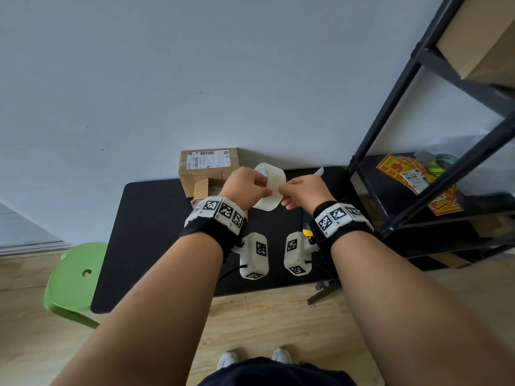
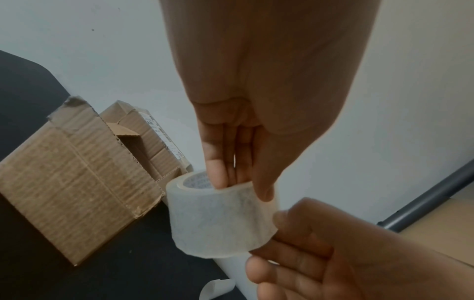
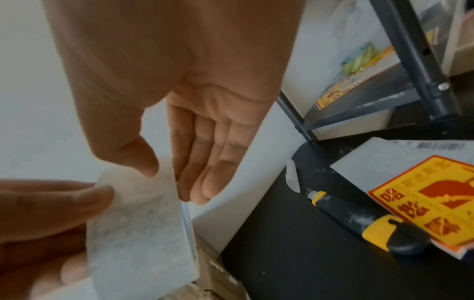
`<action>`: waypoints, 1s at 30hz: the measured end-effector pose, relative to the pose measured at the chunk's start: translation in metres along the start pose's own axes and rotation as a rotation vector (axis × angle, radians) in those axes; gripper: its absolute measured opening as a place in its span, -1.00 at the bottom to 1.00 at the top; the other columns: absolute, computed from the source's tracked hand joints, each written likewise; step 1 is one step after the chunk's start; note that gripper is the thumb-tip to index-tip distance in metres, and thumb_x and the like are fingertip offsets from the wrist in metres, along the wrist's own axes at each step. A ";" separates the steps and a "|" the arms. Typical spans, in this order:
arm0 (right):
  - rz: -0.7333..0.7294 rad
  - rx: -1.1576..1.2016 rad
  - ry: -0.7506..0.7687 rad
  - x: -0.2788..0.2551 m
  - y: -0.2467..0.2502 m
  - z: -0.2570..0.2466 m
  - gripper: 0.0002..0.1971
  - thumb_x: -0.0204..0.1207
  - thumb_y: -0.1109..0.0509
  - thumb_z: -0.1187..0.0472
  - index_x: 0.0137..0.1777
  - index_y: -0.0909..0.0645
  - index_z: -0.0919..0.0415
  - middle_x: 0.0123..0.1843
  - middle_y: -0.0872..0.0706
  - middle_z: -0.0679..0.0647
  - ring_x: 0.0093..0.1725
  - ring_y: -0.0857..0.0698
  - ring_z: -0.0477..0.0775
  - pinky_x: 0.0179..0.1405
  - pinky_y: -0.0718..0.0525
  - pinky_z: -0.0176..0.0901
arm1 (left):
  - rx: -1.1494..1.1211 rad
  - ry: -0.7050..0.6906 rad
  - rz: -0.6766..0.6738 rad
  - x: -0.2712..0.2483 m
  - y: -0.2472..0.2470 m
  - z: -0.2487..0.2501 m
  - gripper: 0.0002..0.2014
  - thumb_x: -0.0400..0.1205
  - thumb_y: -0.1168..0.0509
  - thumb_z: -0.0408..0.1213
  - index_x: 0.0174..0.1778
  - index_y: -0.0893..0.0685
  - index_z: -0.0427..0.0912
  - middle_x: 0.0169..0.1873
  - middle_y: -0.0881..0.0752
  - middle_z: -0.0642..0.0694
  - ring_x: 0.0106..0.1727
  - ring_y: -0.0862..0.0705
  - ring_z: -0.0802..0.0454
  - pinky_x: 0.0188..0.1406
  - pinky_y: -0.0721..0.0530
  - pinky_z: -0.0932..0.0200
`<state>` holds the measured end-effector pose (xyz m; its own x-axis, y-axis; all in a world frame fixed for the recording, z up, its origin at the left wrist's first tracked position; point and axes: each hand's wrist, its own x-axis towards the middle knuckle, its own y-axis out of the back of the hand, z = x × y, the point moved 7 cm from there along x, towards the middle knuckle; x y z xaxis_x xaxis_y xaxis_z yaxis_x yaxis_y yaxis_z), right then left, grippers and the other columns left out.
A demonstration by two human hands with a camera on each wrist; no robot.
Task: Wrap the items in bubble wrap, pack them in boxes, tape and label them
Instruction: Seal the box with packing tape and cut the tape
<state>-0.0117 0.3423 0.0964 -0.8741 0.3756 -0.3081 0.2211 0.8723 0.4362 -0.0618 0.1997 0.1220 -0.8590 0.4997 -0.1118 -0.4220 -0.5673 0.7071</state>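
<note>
Two hands hold a tape roll [image 1: 269,188] above a black table [image 1: 156,232].

The left hand [image 1: 245,188] grips the roll, fingers hooked inside its core. The right hand [image 1: 303,190] pinches the roll's outer face with thumb and forefinger. A labelled box [image 1: 209,169] stands behind, against the wall.

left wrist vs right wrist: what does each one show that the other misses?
Left wrist only: the open cardboard box lying on the black table, and the left hand's fingers hooked into the tape roll core.

Right wrist only: the yellow-and-black utility knife, the red-and-yellow stickers, the black shelf frame.

Both: the tape roll, with the left hand gripping it and the right hand touching its outer face.
</note>
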 end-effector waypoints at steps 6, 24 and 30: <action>-0.003 -0.077 0.011 -0.001 -0.001 0.003 -0.85 0.43 -0.33 0.38 -0.21 -0.74 0.38 -0.36 -0.80 0.20 -0.45 -0.75 0.01 -0.25 -0.82 -0.17 | 0.053 0.011 -0.068 -0.002 -0.001 0.001 -0.66 0.56 -0.41 -0.31 -0.54 -0.55 -0.06 -0.54 -0.48 0.01 -0.46 -0.43 0.10 -0.41 -0.34 0.23; -0.079 0.128 0.003 0.004 0.002 0.011 -0.90 0.51 -0.38 0.40 -0.21 -0.70 0.32 -0.26 -0.79 0.31 -0.23 -0.78 0.19 0.02 -0.80 0.03 | 0.036 0.011 -0.043 0.002 -0.003 0.003 -0.84 0.58 -0.41 -0.27 -0.19 -0.78 -0.32 -0.27 -0.73 -0.31 -0.29 -0.58 -0.03 -0.19 -0.60 0.03; -0.053 0.109 0.011 0.006 0.003 0.010 -0.90 0.47 -0.38 0.39 -0.17 -0.74 0.35 -0.34 -0.79 0.24 -0.31 -0.77 0.14 -0.01 -0.81 0.00 | 0.014 0.011 -0.037 0.001 -0.001 0.006 -0.82 0.59 -0.40 -0.26 -0.09 -0.80 -0.32 -0.24 -0.78 -0.26 -0.22 -0.69 -0.09 -0.08 -0.64 0.05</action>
<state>-0.0118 0.3508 0.0873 -0.8902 0.3256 -0.3186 0.2199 0.9197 0.3253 -0.0603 0.2045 0.1252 -0.8462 0.5126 -0.1455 -0.4493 -0.5397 0.7120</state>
